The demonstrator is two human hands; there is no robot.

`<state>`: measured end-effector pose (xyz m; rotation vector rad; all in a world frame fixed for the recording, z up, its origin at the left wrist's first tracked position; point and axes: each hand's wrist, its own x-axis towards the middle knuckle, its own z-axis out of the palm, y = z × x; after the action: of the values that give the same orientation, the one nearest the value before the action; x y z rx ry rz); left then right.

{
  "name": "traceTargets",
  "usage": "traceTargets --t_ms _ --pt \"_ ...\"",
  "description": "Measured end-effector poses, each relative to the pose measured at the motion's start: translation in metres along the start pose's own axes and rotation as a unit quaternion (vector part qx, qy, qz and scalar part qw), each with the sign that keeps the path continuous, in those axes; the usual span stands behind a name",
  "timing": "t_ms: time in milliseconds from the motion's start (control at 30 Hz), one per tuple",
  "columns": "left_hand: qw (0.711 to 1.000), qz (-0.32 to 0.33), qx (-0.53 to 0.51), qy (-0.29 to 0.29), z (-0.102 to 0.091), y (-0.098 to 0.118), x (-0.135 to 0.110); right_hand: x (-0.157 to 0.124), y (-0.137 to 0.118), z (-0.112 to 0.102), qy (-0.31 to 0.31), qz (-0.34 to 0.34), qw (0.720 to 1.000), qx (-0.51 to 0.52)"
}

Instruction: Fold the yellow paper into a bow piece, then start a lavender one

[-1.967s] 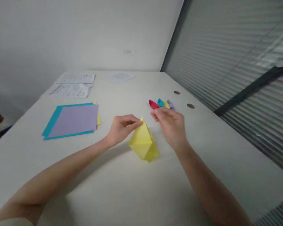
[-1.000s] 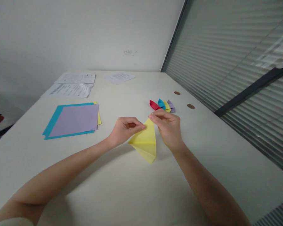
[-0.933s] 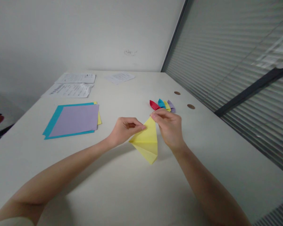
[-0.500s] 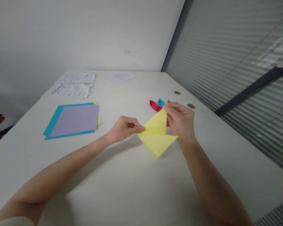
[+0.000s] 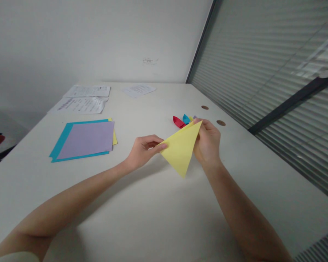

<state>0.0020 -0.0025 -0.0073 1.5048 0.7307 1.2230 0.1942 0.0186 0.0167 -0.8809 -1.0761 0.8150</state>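
Note:
A yellow paper (image 5: pixel 182 149) folded into a triangle is held just above the white table (image 5: pixel 158 218), its lower point down. My left hand (image 5: pixel 143 151) pinches the triangle's left corner between thumb and fingers. My right hand (image 5: pixel 207 143) grips the upper right corner, partly hidden behind the sheet. Just beyond the right hand lie small folded paper pieces (image 5: pixel 183 120) in red, blue, yellow and purple, side by side.
A stack of square sheets (image 5: pixel 84 140), purple on top of blue and yellow, lies at the left. Printed white papers (image 5: pixel 83 100) sit at the far side near the wall. Two round brown caps (image 5: pixel 221 123) are set in the tabletop by the blinds at right.
The yellow paper was a standing folded shape; my right hand took its top flap and pulled it out to the right, so the paper now spreads as one flat triangle between both hands.

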Motion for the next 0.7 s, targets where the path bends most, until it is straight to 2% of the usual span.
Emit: traceTargets --t_ms 100,167,233,367,567,700 --pt "0.999 0.004 -0.002 0.053 -0.0006 0.0002 0.0016 -0.0022 -0.0078 0.0023 -0.038 0.028 0.998 0.034" --pt "0.997 0.005 -0.004 0.072 -0.001 0.0003 0.0024 -0.0041 -0.0102 0.0031 -0.08 0.037 0.996 0.025" --pt "0.996 0.006 -0.004 0.083 -0.0009 0.0 0.0028 -0.0062 -0.0093 0.0035 -0.096 0.04 0.995 0.008" --pt "0.995 0.004 0.004 0.097 -0.0005 -0.0009 0.0027 -0.0083 -0.0036 0.0034 -0.069 0.035 0.997 -0.014" --pt "0.996 0.011 0.007 0.087 -0.0016 -0.0025 0.0026 -0.0056 -0.0031 0.0021 -0.053 -0.021 0.998 -0.035" --pt "0.996 0.008 0.014 0.085 -0.0024 -0.0036 0.0031 -0.0052 -0.0054 0.0045 -0.025 -0.018 0.999 -0.014"
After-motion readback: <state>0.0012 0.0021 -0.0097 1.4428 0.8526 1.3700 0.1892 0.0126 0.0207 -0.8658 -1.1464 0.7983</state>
